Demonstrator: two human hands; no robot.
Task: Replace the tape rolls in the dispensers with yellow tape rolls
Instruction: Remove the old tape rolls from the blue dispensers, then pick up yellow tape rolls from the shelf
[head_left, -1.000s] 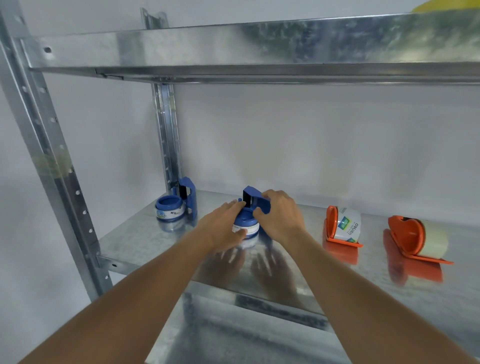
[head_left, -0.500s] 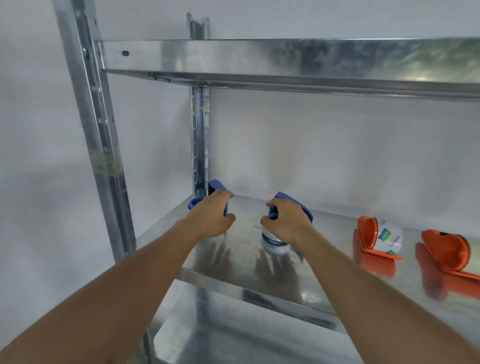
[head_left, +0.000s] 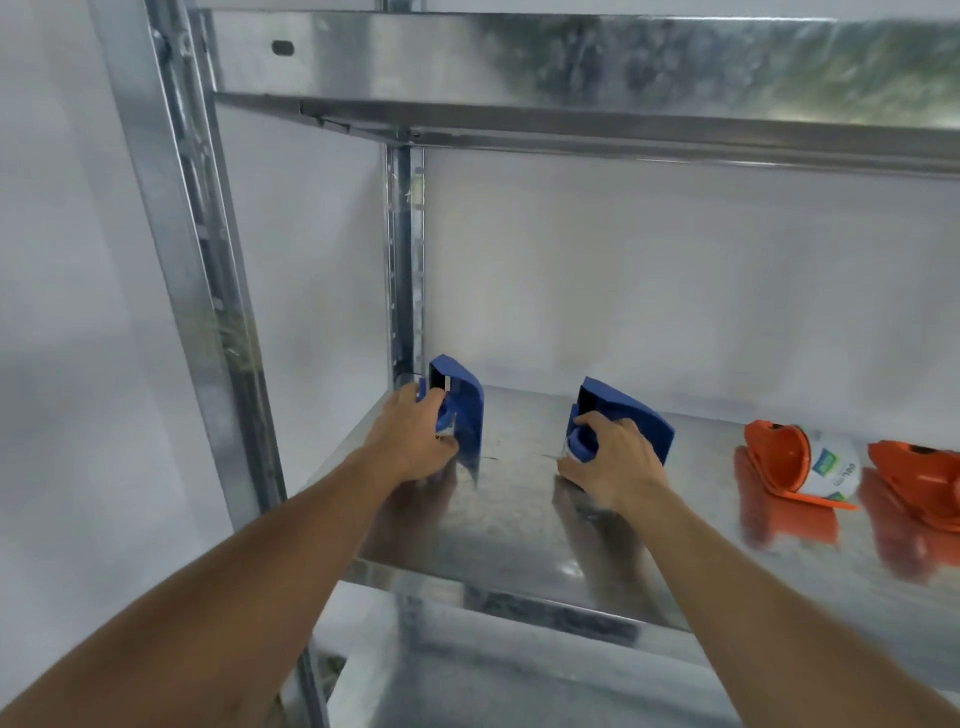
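- Blue dispensers, two of them, sit on the galvanised middle shelf (head_left: 519, 525), each with a hand on it.
- Left blue dispenser (head_left: 465, 410): at the shelf's back left corner, just beside the rear upright (head_left: 405, 260), standing up on edge with its black slot at the top.
- Left hand (head_left: 410, 441): fingers curled round the near side of that dispenser, gripping it; a bit of the roll shows by the fingers, colour not clear.
- Right blue dispenser (head_left: 631, 415): further right on the same shelf, apart from the left one, tilted so its top leans toward the right.
- Right hand (head_left: 613, 462): wrapped over the dispenser's front lower part, fingers curled, gripping it; roll mostly hidden under the hand.
- Orange dispenser (head_left: 779, 462): to the right, well apart from the blue pair, lying on the shelf with a white printed tape roll (head_left: 834, 467) in it.
- Second orange dispenser (head_left: 919, 467): at the right frame edge, cut off; contents not visible.
- Upper shelf (head_left: 571, 67) overhead, front post (head_left: 192, 260) at the left, white wall behind.
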